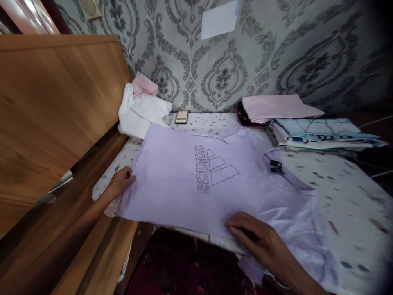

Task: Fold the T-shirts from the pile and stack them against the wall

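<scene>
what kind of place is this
Probably a room in a home, judging by the patterned wallpaper, the wooden furniture panel and the lilac shirt spread near folded fabrics.

The Adidas T-shirt (175, 180) is lilac with dark outlined lettering, the wallpaper (260, 53) grey damask, the sheet (353, 229) dark-flecked white.

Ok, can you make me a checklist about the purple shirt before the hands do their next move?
1. Left hand on the purple shirt: ok, at the hem.
2. Right hand on the shirt: ok, touching its near side.
3. Adidas print facing up: ok.
4. Shirt smooth all over: not ok, there are wrinkles toward the collar end.
5. Underside smooth: cannot tell, it's hidden.
6. Shirt apart from the white cloth: cannot tell, they overlap in this view.
</scene>
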Motion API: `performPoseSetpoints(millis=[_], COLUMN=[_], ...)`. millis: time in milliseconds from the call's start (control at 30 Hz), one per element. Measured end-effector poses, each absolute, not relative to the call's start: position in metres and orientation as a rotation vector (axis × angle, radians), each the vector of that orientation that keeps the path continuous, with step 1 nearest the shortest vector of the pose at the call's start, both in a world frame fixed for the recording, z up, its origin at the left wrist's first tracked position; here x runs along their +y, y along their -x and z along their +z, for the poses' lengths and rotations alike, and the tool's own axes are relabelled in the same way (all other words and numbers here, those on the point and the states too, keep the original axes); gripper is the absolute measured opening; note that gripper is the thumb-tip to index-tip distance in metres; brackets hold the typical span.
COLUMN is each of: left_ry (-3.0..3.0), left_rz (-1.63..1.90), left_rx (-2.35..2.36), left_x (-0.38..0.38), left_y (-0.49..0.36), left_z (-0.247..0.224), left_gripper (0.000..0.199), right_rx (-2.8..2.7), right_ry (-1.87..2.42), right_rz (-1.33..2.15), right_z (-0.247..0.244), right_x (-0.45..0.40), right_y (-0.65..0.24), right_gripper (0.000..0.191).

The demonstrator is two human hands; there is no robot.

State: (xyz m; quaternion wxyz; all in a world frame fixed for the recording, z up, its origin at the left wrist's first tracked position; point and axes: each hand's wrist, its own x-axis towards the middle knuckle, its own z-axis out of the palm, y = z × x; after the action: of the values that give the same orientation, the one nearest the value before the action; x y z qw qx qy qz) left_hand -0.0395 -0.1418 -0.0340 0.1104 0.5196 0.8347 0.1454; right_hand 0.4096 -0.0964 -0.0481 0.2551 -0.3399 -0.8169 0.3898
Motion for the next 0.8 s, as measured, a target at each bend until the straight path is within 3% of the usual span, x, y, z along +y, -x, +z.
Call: performPoseSetpoints(millis=[100,267,333,500,633,800], left_ry=[-1.499,-1.518,-1.805,-2.195,-2.376,-2.53], left_rz=[0.327,-0.063,-0.007,0.399,0.325,0.151], left_rx=[2.512,2.647,2.658,1.954,1.443,1.157], left_x=[-0.147,-0.156,-0.148,-0.1,-0.049,0.027], left_y=[0.034,0.028,0.022,-0.054,-0.148,-0.211], left_z=[-0.023,-0.01,-0.017,-0.041,-0.048,-0.054], left_gripper=[0.014,0.034,0.042,0.055,0.057,0.057], right_rx=[-2.195,-2.246,-2.268,-2.359,-2.425,-2.396], right_ry=[0.872,0.828,0.833,1.024,1.198,1.295], right_rz=[1.055,1.173,1.147,0.631,0.246,0.178], right_z=[-0.044,-0.028,-0.022,-0.025,-0.046,-0.066], right_x=[-0.098,-0.097,-0.089,-0.05,-0.028,-0.028], right_y=[-0.409,-0.42,-0.429,-0.454,-0.467,-0.476], right_gripper=[0.03,0.024,0.02,0.021,0.028,0.038])
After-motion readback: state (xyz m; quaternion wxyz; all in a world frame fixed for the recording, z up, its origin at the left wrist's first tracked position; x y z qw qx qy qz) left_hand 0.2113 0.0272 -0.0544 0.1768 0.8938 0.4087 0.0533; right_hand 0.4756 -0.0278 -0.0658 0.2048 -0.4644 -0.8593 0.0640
